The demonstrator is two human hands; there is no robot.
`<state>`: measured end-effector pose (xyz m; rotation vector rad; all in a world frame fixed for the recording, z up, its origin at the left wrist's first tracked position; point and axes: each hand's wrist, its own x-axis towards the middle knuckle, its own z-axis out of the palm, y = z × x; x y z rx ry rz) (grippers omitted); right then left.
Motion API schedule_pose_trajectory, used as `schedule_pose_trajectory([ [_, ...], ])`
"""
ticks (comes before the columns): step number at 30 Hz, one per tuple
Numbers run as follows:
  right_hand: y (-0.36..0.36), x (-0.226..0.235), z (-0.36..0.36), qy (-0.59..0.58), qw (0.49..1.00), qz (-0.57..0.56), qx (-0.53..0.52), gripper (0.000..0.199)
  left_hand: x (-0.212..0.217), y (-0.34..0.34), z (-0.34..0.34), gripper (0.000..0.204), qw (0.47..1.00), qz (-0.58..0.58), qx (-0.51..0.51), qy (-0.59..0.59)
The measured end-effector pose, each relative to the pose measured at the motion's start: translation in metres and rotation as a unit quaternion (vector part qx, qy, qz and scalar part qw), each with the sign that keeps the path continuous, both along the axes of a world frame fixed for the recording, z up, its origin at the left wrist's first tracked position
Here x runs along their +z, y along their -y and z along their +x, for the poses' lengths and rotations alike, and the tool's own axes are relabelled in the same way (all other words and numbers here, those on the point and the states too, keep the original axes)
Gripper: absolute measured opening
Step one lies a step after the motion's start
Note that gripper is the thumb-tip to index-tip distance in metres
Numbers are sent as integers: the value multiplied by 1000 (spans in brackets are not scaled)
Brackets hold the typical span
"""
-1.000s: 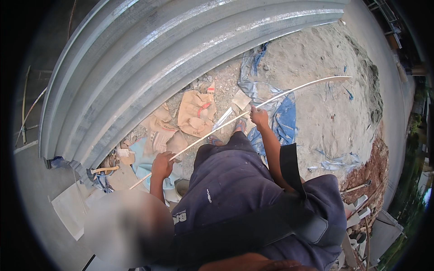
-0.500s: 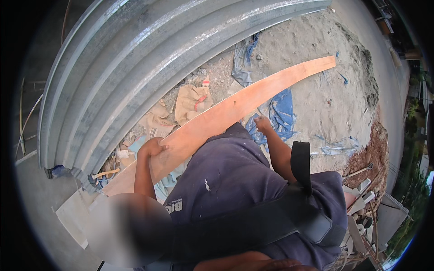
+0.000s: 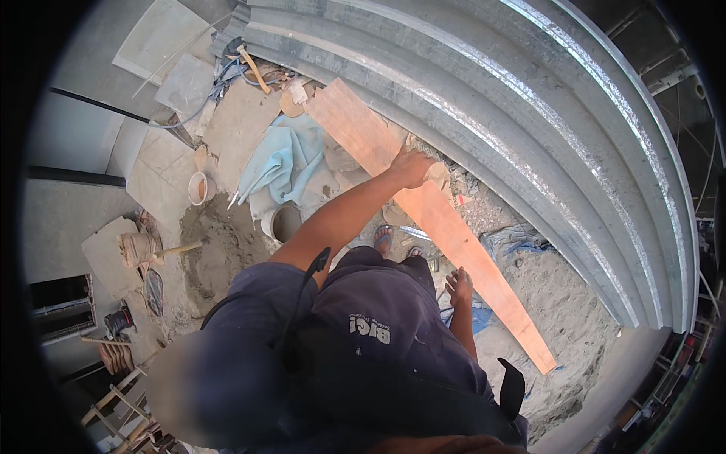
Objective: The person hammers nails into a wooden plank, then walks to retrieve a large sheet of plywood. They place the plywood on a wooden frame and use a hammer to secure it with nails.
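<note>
Overhead, both hands hold a long, flat, orange-brown wooden plank point(image 3: 431, 219).

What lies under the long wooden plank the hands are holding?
Under the plank show sandy ground, rubble and a blue tarp, with corrugated metal sheets beside it. The left hand grips it; the right hand touches its edge. Directly beneath is hidden.

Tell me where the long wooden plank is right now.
In the head view, the long wooden plank runs diagonally from upper centre to lower right, alongside the corrugated metal sheets, with the left hand and right hand on it.
</note>
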<state>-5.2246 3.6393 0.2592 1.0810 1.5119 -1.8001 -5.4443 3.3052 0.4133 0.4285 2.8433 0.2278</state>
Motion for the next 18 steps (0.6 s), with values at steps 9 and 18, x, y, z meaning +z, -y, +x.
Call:
schedule_pose_trajectory([
  [9,-54,-41,-43,168,847,94,496,49,-108,77,343,45,821,199,477,244],
  [18,95,-9,-150,110,733,85,666,49,-155,32,672,50,435,165,873,145],
])
